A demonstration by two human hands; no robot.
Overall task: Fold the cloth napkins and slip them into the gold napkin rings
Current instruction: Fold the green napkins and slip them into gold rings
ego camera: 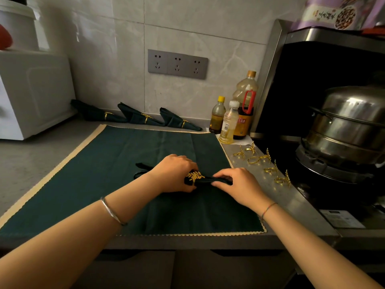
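A folded dark green napkin [205,181] lies on a flat dark green cloth [108,174] spread over the counter. A gold leaf napkin ring [194,176] sits around the folded napkin. My left hand [173,174] grips the napkin at the ring. My right hand [237,185] pinches the napkin's narrow end just right of the ring. The napkin's wide end [142,168] fans out past my left wrist. Three folded napkins in gold rings [145,117] lie along the wall at the back. Several loose gold rings [268,165] lie on the counter to the right.
Three bottles [233,119] stand at the back right by the wall. A steel steamer pot [345,130] sits on the stove at the right. A white appliance [31,92] stands at the left. The counter's front edge [187,241] runs just below the flat cloth.
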